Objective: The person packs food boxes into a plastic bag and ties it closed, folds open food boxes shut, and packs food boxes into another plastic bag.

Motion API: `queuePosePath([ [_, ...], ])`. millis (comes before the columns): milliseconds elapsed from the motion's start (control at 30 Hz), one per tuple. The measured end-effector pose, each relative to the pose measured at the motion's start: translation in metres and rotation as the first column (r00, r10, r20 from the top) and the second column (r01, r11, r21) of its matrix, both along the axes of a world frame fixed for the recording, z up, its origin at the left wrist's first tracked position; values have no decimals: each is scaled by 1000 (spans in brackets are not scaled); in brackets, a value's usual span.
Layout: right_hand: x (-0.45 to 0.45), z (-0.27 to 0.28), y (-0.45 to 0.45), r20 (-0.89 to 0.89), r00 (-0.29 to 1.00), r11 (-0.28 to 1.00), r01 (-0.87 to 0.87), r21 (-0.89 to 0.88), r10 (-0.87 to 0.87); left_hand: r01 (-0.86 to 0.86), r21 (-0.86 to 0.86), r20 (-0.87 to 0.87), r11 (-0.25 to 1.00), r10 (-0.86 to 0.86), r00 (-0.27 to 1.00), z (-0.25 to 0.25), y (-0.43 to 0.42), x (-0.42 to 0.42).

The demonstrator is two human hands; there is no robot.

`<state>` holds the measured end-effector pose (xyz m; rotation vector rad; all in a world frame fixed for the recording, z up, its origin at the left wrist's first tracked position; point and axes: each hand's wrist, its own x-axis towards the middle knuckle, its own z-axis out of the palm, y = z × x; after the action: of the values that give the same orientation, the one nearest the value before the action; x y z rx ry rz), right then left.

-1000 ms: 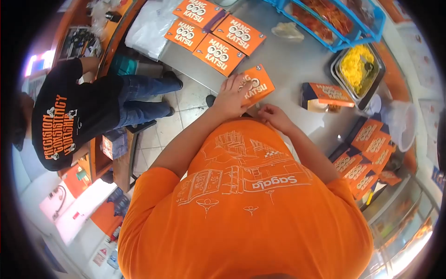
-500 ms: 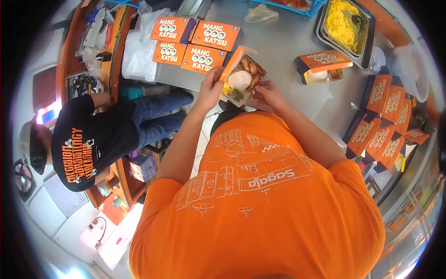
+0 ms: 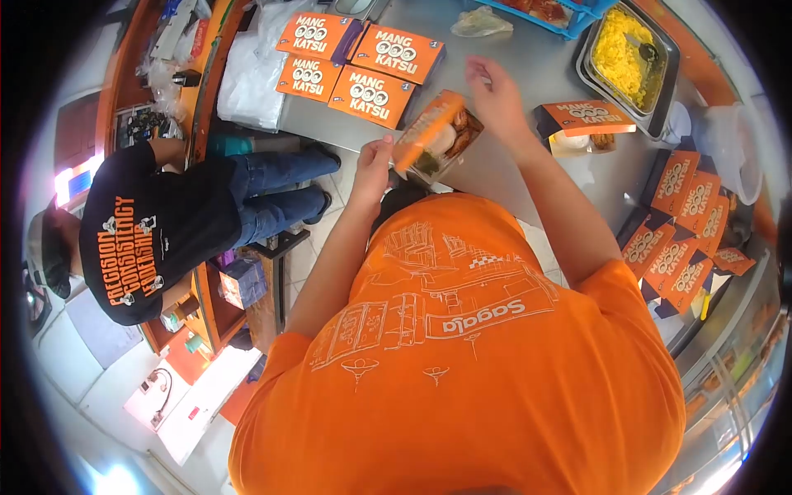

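Note:
An orange meal box (image 3: 431,132) sits near the steel counter's front edge, its lid partly raised over rice, browned meat pieces and something green. My left hand (image 3: 374,165) is beside the lid's left edge, thumb and finger close together; whether they touch the lid is hard to tell. Above and right of the box, my right hand (image 3: 497,99) is raised with its fingers apart and nothing in it. Several closed orange boxes (image 3: 371,95) lie grouped at the upper left. Another box (image 3: 587,124) with its lid partly open stands to the right.
A tray of yellow food (image 3: 619,62) with a spoon is at the upper right, near a blue basket (image 3: 569,25). Stacked boxes (image 3: 672,264) fill the right side. Plastic bags (image 3: 252,82) lie at the left. A person in black (image 3: 157,231) stands at the far left.
The box's lid was closed, then lifted, and now leans lower over the food. My right hand has moved up and away from the box. My left hand has shifted slightly from the lid.

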<state>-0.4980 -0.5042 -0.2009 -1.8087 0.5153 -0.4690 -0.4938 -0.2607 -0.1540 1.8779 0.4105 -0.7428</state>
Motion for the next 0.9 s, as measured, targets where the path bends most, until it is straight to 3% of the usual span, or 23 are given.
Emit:
queuePosePath([
  [67,17,-1,-3,-89,976,969,-183,168,199,-33,-40,-37,999,31,999,-1,-1,-3],
  [100,20,2,-4,-91,974,967,-193,167,210,-56,-78,-72,995,51,996,-2,0,-4],
  [167,25,7,-7,-360,824,900,-391,195,436,-89,-106,-125,990,75,989,-19,7,-2],
  [233,21,-15,-10,-440,746,857,-499,128,500,-123,-137,-180,983,97,979,-53,15,-4],
  [267,18,-29,-11,-517,664,800,-596,71,541,-122,-277,-226,953,59,972,-76,21,-6],
  [300,11,-44,-9,-521,657,793,-605,65,544,-126,-411,-264,903,14,964,-88,22,-8],
  [367,-9,-65,-4,-416,832,900,-430,-67,366,-132,-410,-214,903,46,976,-76,12,-6],
  [433,-29,-57,-4,-455,829,922,-385,-43,325,-141,-403,-175,904,75,982,-77,10,-8],
  [467,-40,-51,-3,-487,829,945,-325,-18,276,-153,-318,-92,936,130,987,-82,8,-6],
  [533,-55,-35,-3,-512,809,948,-316,39,291,-175,-233,-14,957,177,984,-80,5,-4],
  [600,-60,-31,-5,-534,791,951,-295,95,299,0,-205,-39,979,-8,999,-66,1,3],
  [733,-57,-9,-5,-687,683,959,-273,77,250,16,-239,-53,971,-30,998,-63,-2,12],
  [833,-51,6,-6,-745,620,952,-300,66,247,56,-140,19,989,-54,998,-62,-7,15],
  [900,-51,3,-9,-762,592,940,-336,63,263,11,-146,-74,989,-22,997,-57,-13,15],
])
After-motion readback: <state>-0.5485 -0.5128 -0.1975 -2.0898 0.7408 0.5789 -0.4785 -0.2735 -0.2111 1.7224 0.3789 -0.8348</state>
